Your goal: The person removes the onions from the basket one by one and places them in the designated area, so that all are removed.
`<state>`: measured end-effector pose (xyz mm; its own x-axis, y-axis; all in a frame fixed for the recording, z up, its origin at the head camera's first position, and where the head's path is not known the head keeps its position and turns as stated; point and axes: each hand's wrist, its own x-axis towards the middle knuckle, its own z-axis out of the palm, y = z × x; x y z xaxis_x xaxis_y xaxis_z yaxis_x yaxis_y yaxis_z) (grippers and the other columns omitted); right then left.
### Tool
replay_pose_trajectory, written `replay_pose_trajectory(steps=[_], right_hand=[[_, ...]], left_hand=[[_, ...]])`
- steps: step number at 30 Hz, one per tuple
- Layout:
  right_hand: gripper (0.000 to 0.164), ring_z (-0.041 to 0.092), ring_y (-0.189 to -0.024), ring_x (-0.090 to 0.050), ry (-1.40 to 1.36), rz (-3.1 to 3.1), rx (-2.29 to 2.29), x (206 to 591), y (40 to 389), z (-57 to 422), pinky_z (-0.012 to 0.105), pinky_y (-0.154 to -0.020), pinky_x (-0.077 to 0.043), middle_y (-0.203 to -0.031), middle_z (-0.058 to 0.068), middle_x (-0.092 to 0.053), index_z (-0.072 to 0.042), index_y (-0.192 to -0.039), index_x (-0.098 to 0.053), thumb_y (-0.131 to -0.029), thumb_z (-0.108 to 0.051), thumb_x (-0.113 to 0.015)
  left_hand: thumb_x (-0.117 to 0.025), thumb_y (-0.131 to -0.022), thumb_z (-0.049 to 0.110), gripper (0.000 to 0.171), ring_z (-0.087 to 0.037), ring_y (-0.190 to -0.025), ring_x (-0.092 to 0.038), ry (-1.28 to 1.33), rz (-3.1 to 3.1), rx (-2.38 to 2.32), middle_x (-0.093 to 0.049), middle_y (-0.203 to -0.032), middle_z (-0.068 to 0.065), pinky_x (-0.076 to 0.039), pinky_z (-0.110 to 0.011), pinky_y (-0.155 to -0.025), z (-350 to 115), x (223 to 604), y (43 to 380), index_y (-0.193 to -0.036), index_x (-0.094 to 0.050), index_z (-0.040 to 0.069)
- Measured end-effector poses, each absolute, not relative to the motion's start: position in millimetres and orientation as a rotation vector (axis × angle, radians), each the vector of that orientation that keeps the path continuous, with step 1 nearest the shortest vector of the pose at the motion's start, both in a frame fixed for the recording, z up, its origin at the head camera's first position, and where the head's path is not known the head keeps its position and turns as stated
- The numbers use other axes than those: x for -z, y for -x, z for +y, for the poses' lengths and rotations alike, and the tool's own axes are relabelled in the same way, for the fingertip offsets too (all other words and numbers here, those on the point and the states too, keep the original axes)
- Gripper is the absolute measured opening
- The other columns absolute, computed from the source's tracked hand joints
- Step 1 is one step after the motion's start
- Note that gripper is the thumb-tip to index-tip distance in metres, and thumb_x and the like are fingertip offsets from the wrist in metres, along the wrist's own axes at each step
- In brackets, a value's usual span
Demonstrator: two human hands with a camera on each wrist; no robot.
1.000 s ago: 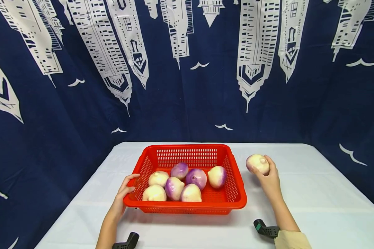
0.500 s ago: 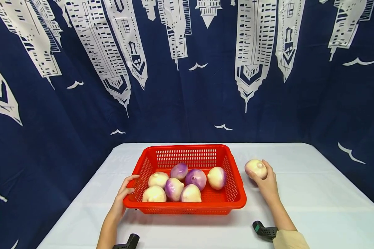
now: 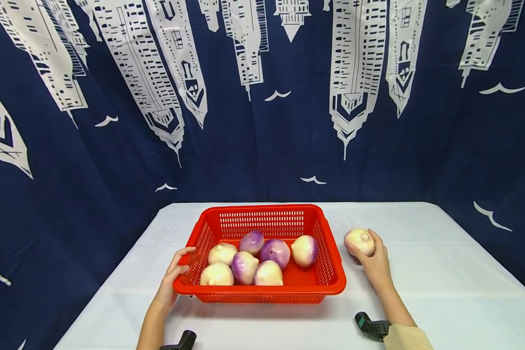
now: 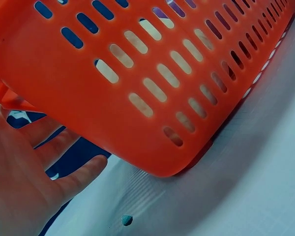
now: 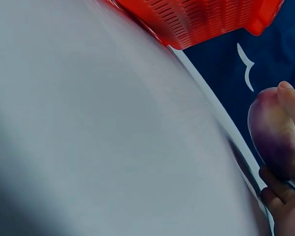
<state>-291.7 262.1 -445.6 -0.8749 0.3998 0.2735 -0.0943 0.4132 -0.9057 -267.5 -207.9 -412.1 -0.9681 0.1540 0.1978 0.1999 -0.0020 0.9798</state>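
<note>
A red plastic basket [image 3: 271, 289] with slotted walls is on the white table, holding several purple-and-white turnips [image 3: 275, 252]. My left hand [image 3: 171, 274] grips its left rim, thumb over the edge; the left wrist view shows the lower fingers [image 4: 81, 177] spread below the rim, beside the end wall. To the right of the basket, my right hand [image 3: 376, 257] holds another turnip [image 3: 359, 241] between thumb and fingers. In the right wrist view this turnip [image 5: 273, 130] shows its purple side. Whether it touches the table I cannot tell.
The white table [image 3: 433, 272] extends around the basket on both sides. Behind it hangs a dark blue curtain [image 3: 262, 141] printed with white buildings and birds. A black strapped device [image 3: 372, 325] is on the right wrist, and another [image 3: 183, 340] on the left.
My right hand has moved slightly down and to the left with the turnip, then nearly stopped. The left hand and basket have stayed in place, while the head view has shifted slightly.
</note>
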Motion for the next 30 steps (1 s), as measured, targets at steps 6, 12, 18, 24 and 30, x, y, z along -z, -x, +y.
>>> replay_pose_trajectory(steps=[6,12,18,24,30], right_hand=[[0.079,0.042,-0.125,-0.030,0.254,-2.299,-1.415,450.8,292.4,265.4,0.057,-0.101,-0.024,-0.139,0.030,-0.026,-0.006,-0.142,-0.023,-0.080,-0.031,-0.065],[0.081,0.043,-0.128,-0.028,0.219,-2.391,-1.311,454.3,294.3,267.4,0.059,-0.102,-0.024,-0.141,0.029,-0.025,-0.004,-0.142,-0.023,-0.080,-0.034,-0.065],[0.083,0.044,-0.128,-0.029,0.255,-2.426,-1.285,453.7,293.0,267.0,0.058,-0.102,-0.024,-0.140,0.031,-0.026,-0.002,-0.142,-0.019,-0.081,-0.037,-0.062],[0.084,0.046,-0.133,-0.018,0.285,-2.438,-1.295,450.0,293.0,267.7,0.059,-0.105,-0.018,-0.146,0.030,-0.012,-0.003,-0.144,-0.014,-0.083,-0.040,-0.058],[0.088,0.045,-0.135,-0.011,0.321,-2.408,-1.370,447.3,290.3,266.5,0.058,-0.106,-0.015,-0.147,0.030,-0.005,-0.001,-0.145,-0.004,-0.084,-0.040,-0.056]], left_hand=[[-0.030,-0.084,0.010,0.046,-0.010,-0.107,-0.047,0.405,-2.188,2.186,-0.040,-0.124,-0.001,-0.044,-0.024,-0.085,-207.7,411.4,267.5,-0.129,-0.034,0.010],[-0.031,-0.083,0.009,0.047,-0.012,-0.107,-0.046,0.387,-2.191,2.191,-0.037,-0.125,-0.003,-0.044,-0.024,-0.084,-207.6,410.3,267.3,-0.129,-0.034,0.010],[-0.030,-0.083,0.009,0.047,-0.012,-0.107,-0.046,0.375,-2.199,2.193,-0.036,-0.125,-0.003,-0.044,-0.024,-0.084,-208.1,410.7,266.2,-0.130,-0.033,0.009],[-0.030,-0.082,0.010,0.050,-0.013,-0.108,-0.045,0.366,-2.203,2.207,-0.032,-0.128,-0.005,-0.044,-0.025,-0.084,-206.7,408.7,267.1,-0.131,-0.030,0.007],[-0.030,-0.082,0.010,0.049,-0.013,-0.108,-0.046,0.361,-2.213,2.189,-0.033,-0.127,-0.005,-0.045,-0.025,-0.084,-206.5,408.4,266.4,-0.130,-0.032,0.009]])
